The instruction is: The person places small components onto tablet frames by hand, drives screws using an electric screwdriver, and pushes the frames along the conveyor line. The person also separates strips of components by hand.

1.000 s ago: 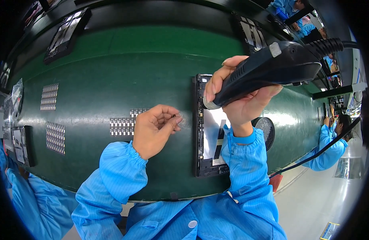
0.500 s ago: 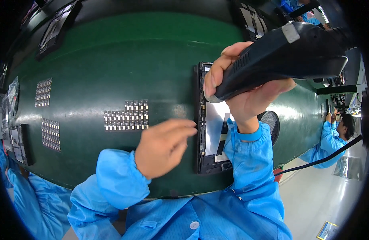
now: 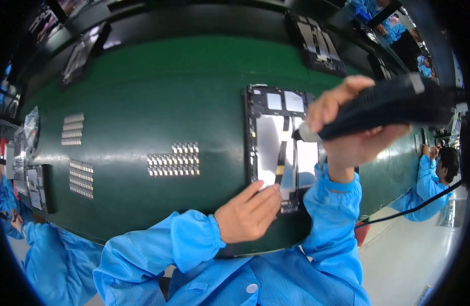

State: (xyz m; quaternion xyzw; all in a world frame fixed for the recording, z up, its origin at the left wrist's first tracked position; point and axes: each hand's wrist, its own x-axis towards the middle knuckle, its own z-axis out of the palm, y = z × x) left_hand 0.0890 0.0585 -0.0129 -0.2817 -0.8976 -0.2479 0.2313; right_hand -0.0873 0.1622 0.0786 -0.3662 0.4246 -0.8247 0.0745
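Note:
An opened tablet-like device (image 3: 268, 140) lies on the green bench in front of me, showing silvery-white panels, black strips and a dark frame. My left hand (image 3: 249, 213) rests on its lower left edge, fingers stretched out and holding nothing. Above its right side, my right hand (image 3: 342, 145) is wrapped round a bulky black handheld tool (image 3: 385, 109) with a pale rounded end and dark tip. That tip points left, over the device's middle; whether it touches I cannot tell. The tool and my right hand hide part of the device's right side.
Small boards (image 3: 174, 164) lie in rows left of the device, with two more groups (image 3: 81, 178) farther left. Similar opened devices (image 3: 316, 43) stand along the far edge. A black cable (image 3: 413, 208) runs at the right. Other people in blue sit (image 3: 428, 178) nearby.
My left hand has moved right and come down onto the device's lower edge. The tool and my right hand have shifted right and lower, uncovering more of the device. The whole view has shifted slightly.

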